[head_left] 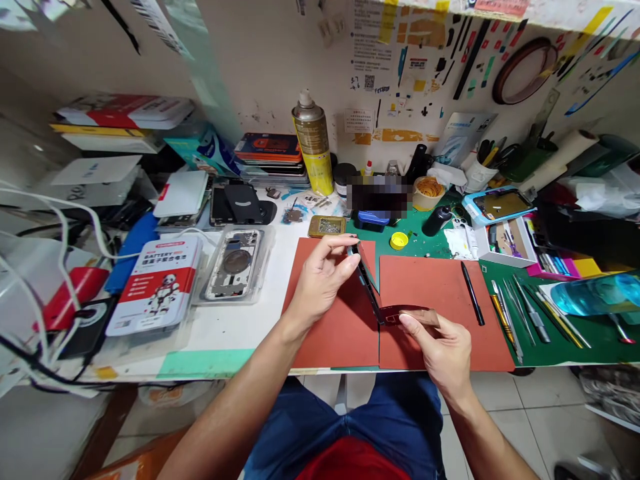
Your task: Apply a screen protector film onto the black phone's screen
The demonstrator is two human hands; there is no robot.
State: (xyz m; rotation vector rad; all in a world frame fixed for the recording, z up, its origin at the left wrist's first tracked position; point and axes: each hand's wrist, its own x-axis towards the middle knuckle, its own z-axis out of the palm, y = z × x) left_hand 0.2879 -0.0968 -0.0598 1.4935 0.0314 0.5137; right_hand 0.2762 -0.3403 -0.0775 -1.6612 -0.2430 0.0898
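Observation:
My left hand (323, 280) is closed on the upper end of a phone (370, 288), which is tilted up and seen nearly edge-on. Between the thumb and fingers of my right hand (443, 343) is a thin, bent dark-brown card (393, 313) with cut-out shapes. The card's left end meets the phone's lower edge; whether it sits inside a seam I cannot tell. Both hands are above two reddish-brown mats (325, 340). A black pen-shaped tool (473, 293) lies on the right mat.
Tweezers and slim tools (533, 313) lie right of the mats. On the left are an opened phone body in a clear case (235, 263) and a white-red battery box (157, 283). Behind stand a yellow spray can (315, 150), a yellow cap (399, 241) and a white tool box (505, 243).

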